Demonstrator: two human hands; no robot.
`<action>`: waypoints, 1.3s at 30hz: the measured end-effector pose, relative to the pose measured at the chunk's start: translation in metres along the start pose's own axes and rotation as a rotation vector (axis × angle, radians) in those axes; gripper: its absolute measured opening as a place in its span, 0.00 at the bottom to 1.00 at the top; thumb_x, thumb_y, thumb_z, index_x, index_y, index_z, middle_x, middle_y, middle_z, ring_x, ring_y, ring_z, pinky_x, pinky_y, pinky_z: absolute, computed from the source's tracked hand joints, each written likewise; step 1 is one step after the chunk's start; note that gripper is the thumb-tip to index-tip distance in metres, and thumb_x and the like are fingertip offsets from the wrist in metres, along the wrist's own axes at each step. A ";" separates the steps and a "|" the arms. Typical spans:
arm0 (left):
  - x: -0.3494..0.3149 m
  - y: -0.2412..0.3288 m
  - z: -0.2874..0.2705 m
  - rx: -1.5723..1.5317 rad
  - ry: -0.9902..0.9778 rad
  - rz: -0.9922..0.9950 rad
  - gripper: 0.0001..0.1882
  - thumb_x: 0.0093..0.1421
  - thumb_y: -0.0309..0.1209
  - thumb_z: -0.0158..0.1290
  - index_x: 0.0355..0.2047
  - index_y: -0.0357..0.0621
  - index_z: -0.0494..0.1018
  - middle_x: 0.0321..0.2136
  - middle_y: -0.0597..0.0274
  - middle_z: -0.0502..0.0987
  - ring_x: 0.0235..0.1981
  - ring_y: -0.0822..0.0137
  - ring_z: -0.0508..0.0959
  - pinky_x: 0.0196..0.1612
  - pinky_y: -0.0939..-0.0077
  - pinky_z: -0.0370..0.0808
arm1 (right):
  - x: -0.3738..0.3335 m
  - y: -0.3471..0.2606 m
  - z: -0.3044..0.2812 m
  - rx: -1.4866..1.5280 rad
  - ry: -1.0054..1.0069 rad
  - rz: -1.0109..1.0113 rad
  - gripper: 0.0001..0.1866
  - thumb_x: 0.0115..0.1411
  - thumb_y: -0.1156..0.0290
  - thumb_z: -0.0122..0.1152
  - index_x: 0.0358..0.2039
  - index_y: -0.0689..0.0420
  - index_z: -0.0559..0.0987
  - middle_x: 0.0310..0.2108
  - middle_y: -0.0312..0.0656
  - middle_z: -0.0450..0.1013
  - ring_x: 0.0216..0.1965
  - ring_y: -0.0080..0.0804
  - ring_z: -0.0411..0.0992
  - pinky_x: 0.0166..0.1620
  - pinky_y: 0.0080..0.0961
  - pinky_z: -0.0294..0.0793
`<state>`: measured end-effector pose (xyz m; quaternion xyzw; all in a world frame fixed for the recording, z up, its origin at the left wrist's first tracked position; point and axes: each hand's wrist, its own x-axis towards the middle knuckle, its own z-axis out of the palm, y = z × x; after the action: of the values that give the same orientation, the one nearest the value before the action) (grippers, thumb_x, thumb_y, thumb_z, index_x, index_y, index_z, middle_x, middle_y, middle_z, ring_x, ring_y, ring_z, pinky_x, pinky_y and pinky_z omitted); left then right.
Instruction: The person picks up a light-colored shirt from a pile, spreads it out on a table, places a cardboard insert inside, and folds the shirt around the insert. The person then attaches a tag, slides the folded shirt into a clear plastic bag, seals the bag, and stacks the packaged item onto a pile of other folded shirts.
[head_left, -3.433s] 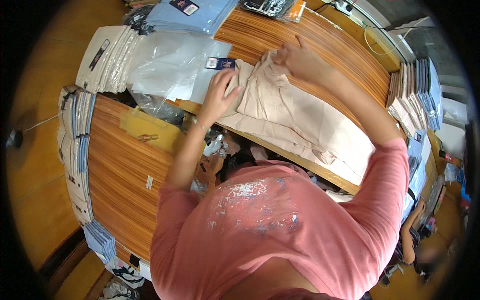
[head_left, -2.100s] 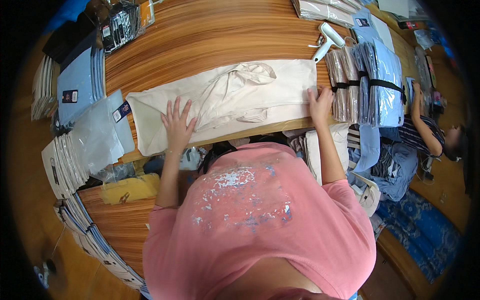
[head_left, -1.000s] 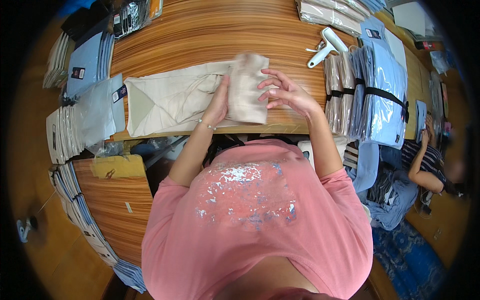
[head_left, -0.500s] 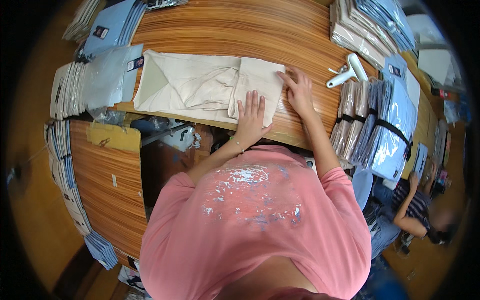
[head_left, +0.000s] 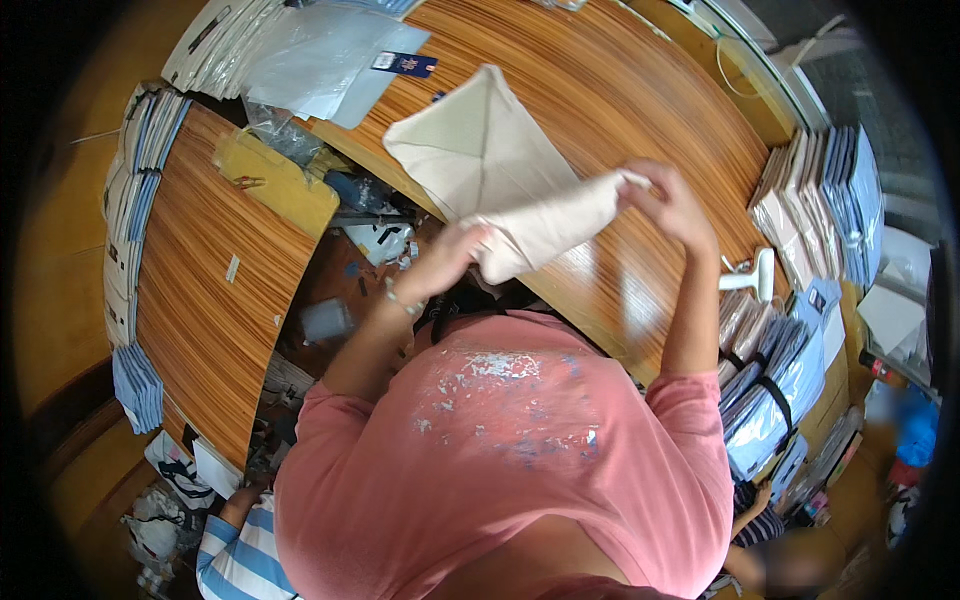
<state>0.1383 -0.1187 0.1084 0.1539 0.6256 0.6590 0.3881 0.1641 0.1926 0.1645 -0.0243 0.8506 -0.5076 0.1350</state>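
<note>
A folded beige garment [head_left: 545, 220] hangs partly lifted off the wood-grain table [head_left: 640, 110], its near end raised toward me. My left hand [head_left: 450, 262] grips its near left corner, with the fingertips hidden behind the cloth. At the other end of the raised edge, my right hand [head_left: 672, 203] pinches the corner between thumb and fingers. The far part, with a pale greenish triangular patch, slants away to the upper left and seems to rest on the table.
Clear plastic bags and a dark tag [head_left: 405, 64] lie at upper left. To the right are a white T-shaped tool [head_left: 750, 275] and strapped bundles of bagged clothes [head_left: 770, 400]. A gap with clutter separates the table from a side table [head_left: 200, 260]. Other people sit at both lower sides.
The garment lay flat under my hands; now both hands have raised its near end and swung it askew. My view has turned, so the surroundings have shifted.
</note>
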 end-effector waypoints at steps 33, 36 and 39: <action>0.107 -0.060 -0.162 -0.035 0.713 0.123 0.04 0.61 0.24 0.43 0.36 0.37 0.64 0.24 0.66 0.72 0.20 0.76 0.71 0.21 0.81 0.70 | 0.243 0.084 0.073 0.742 0.205 0.367 0.05 0.51 0.74 0.59 0.27 0.61 0.80 0.22 0.36 0.74 0.21 0.19 0.70 0.25 0.17 0.68; 0.106 -0.083 -0.175 0.040 0.584 0.231 0.03 0.60 0.24 0.44 0.34 0.37 0.66 0.23 0.69 0.71 0.24 0.79 0.72 0.23 0.84 0.70 | 0.243 0.083 0.077 0.754 0.220 0.384 0.06 0.51 0.74 0.59 0.28 0.61 0.80 0.23 0.36 0.75 0.21 0.20 0.70 0.25 0.17 0.69; 0.112 -0.084 -0.178 0.121 0.675 0.140 0.05 0.61 0.26 0.42 0.35 0.37 0.66 0.24 0.64 0.72 0.25 0.73 0.74 0.25 0.79 0.71 | 0.244 0.083 0.071 0.785 0.198 0.413 0.09 0.50 0.75 0.61 0.33 0.62 0.80 0.25 0.38 0.76 0.22 0.21 0.71 0.28 0.17 0.71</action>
<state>-0.0302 -0.1729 -0.0329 -0.0072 0.7446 0.6594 0.1034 -0.0442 0.1283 0.0099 0.2476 0.5897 -0.7539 0.1504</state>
